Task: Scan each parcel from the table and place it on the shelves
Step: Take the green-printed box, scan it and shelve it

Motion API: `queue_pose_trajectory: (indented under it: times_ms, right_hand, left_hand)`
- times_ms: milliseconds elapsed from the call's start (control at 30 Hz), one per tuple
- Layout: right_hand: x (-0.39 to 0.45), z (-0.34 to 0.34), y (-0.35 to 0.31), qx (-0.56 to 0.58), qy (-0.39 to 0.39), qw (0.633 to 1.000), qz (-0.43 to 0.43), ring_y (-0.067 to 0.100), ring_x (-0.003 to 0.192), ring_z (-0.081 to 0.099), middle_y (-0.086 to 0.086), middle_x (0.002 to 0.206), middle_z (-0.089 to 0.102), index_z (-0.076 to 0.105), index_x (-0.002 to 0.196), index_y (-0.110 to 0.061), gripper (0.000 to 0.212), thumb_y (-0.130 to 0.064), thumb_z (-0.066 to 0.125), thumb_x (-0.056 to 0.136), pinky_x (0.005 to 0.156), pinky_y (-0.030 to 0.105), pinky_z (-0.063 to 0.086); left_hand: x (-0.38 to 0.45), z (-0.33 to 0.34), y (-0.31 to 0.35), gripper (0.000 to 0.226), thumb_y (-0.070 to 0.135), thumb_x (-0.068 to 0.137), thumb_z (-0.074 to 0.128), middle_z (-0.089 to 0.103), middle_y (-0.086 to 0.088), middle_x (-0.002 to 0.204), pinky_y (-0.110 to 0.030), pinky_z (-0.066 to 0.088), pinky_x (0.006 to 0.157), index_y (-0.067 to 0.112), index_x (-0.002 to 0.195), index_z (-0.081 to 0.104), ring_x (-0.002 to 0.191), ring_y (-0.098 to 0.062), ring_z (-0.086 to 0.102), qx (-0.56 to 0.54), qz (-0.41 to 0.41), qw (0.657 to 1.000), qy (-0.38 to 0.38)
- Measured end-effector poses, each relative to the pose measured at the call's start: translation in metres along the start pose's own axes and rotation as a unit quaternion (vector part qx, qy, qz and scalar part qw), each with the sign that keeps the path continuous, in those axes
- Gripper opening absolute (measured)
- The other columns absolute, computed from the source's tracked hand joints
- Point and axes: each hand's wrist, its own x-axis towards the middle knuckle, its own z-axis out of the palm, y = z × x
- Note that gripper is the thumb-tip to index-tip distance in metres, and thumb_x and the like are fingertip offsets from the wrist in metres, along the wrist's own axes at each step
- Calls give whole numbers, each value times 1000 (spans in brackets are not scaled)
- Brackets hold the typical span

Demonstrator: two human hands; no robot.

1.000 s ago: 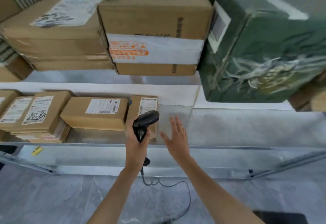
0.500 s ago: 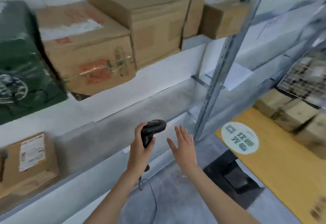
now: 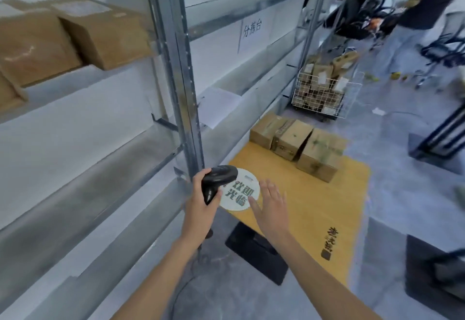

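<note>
My left hand grips a black barcode scanner by its handle, its cable hanging down past my wrist. My right hand is beside it, flat and empty with fingers spread. Both are held in front of a metal shelf upright. Three brown cardboard parcels stand in a row on a yellow mat on the floor ahead. Other brown parcels rest on the upper shelf at the left.
A wire basket trolley full of small parcels stands farther back. A person stands at the upper right near black chairs. A black flat base lies on the floor below my hands. A white round sign is on the mat.
My view has swung right, from the shelf with parcels toward the aisle, mat and floor parcels. My hands keep the same pose, scanner in the left, right hand empty.
</note>
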Motion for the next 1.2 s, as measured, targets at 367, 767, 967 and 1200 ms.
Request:
queue_pose_trajectory:
  times_ms: [367, 767, 967, 1200]
  right_hand:
    - [45, -69, 94, -6, 58, 988, 140, 24, 157, -6, 5, 170, -5, 3, 163, -20, 73, -53, 34, 106, 126, 43, -3]
    - [151, -91, 147, -12, 84, 966, 243, 29, 156, -10, 12, 169, -8, 0, 162, -14, 79, -52, 40, 105, 126, 46, -3]
    - [215, -82, 159, 5, 76, 953, 293, 30, 156, -12, 14, 169, -9, -4, 161, -11, 83, -49, 43, 104, 126, 45, -5]
    - [282, -55, 165, 11, 28, 929, 368, 36, 154, -16, 15, 168, -16, -10, 160, -9, 93, -60, 41, 101, 124, 50, -7]
  left_hand:
    - [52, 115, 29, 59, 24, 97, 67, 61, 17, 121, -16, 52, 67, 64, 127, 35, 90, -9, 69, -3, 42, 994, -105]
    - [173, 212, 30, 61, 16, 98, 66, 55, 27, 121, -31, 59, 75, 61, 127, 36, 80, -14, 69, -50, 40, 975, -211]
    - [237, 246, 19, 61, 15, 98, 66, 58, 20, 122, -25, 56, 77, 59, 128, 36, 88, -18, 68, -46, 43, 968, -245]
    - [274, 271, -7, 67, 11, 96, 68, 57, 37, 114, -26, 57, 76, 63, 124, 37, 85, -17, 69, -37, 22, 963, -265]
